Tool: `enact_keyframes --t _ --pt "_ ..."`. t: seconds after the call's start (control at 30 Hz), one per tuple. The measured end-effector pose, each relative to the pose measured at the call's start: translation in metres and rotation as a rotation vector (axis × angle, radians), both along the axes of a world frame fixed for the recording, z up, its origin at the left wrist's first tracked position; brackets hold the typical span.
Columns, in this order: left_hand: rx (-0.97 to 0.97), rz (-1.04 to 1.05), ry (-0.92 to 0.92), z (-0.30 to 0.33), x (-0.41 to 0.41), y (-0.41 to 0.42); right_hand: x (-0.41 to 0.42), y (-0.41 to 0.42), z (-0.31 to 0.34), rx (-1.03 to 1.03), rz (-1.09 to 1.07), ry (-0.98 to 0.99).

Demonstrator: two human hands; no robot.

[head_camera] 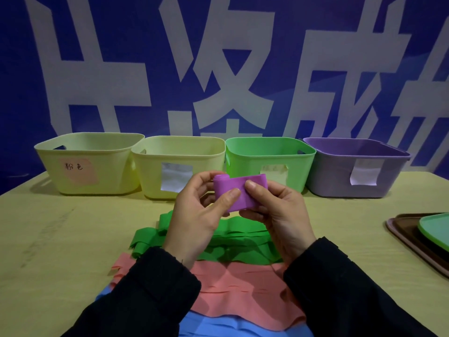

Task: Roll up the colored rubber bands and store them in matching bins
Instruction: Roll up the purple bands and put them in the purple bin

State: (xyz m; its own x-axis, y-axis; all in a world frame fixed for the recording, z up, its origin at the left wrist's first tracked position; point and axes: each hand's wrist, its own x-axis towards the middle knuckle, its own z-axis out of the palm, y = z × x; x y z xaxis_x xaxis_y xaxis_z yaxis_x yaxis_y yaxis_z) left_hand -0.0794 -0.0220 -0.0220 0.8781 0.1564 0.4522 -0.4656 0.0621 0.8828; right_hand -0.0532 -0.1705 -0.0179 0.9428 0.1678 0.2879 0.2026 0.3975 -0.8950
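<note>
A purple rubber band (234, 188), partly rolled at its left end, is held up above the table. My left hand (199, 215) pinches it with thumb on the front, and my right hand (279, 210) grips its right side. Below them lie green bands (233, 244), pink bands (243, 288) and blue bands (213, 327) in flat layers. Along the back stand a yellow bin with a pink label (73, 142), a yellow bin with a white label (150, 171), a green bin (303, 166) and a purple bin (335, 176).
Stacked trays (413, 237), brown, pink and green, sit at the table's right edge. The wooden table (60, 239) shows bare wood on the left. A blue wall with large white characters rises right behind the bins.
</note>
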Motion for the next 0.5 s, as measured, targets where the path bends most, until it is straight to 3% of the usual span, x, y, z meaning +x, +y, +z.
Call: enact_keyframes --t 0.23,0.5 --pt "-0.013 0.07 -0.004 0.0014 0.0019 0.0079 0.0012 -0.0041 0.0023 0.018 0.094 -0.034" --pt "-0.067 -0.023 -0.04 0.005 -0.0028 0.0036 0.0002 -0.003 0.0036 0.133 0.154 0.072"
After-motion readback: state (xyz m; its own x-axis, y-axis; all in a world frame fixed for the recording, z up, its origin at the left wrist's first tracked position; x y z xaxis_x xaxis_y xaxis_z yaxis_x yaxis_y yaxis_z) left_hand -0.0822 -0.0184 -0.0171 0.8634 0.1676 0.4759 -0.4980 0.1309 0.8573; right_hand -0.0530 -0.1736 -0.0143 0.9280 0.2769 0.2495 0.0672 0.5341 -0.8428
